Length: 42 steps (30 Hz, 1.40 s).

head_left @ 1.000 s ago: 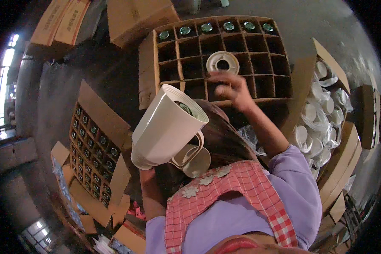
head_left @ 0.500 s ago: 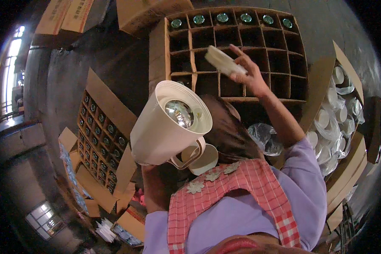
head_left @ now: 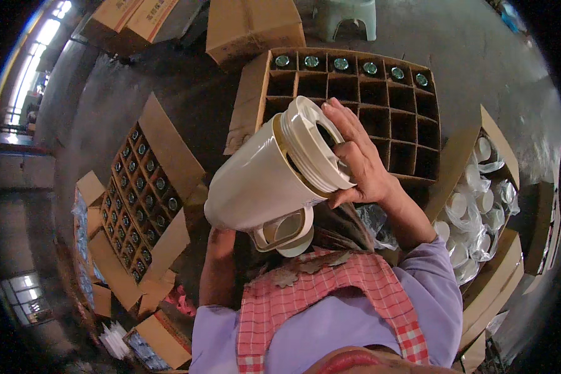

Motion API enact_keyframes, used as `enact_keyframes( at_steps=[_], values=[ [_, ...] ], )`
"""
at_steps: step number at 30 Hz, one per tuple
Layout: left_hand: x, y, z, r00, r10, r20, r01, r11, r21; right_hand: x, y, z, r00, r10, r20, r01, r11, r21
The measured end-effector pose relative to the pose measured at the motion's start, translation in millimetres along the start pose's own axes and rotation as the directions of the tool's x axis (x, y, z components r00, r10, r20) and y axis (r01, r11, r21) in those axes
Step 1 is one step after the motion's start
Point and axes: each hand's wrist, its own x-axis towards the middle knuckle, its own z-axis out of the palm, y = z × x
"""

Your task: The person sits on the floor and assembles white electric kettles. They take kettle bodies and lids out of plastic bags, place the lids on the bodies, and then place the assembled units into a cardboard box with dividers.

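Here, a cream plastic jug body (head_left: pixel 262 181) is held in mid-air above the lap, its long axis tilted, the base toward the lower left and the ribbed open end toward the upper right. The right hand (head_left: pixel 358 156) grasps the ring cap (head_left: pixel 315 143) at that open end, fingers curled over its rim. The left hand is hidden beneath the jug body; its grip cannot be told. Behind stands a divided carton (head_left: pixel 380 106) with 6 glass liners in its far row.
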Motion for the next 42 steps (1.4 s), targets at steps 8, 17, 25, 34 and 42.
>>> enact_keyframes(
  at_steps=[8,17,25,34,42],
  values=[
    [33.2,12.3,52.6,0.981,0.05,0.189,-0.069,0.993,0.093,7.0,-16.9,2.3,0.997,-0.042,0.059,0.042,0.999,0.005],
    [32.2,9.1,40.2,0.972,0.2,0.121,-0.219,0.962,0.165,2.4,-18.6,6.3,0.99,0.111,0.088,-0.118,0.99,0.083],
    [1.2,48.2,102.2,0.906,0.42,0.055,-0.422,0.886,0.19,-0.7,10.0,-9.4,0.534,0.737,0.415,-0.661,0.057,0.748],
    [23.5,37.7,82.9,0.758,0.595,0.267,-0.619,0.527,0.582,-19.2,-6.3,4.6,0.612,0.782,-0.117,-0.645,0.579,0.498],
    [46.1,31.5,60.3,0.83,0.499,0.248,-0.549,0.657,0.516,-34.4,-1.5,0.6,0.83,0.557,-0.04,-0.416,0.664,0.621]
  ],
)
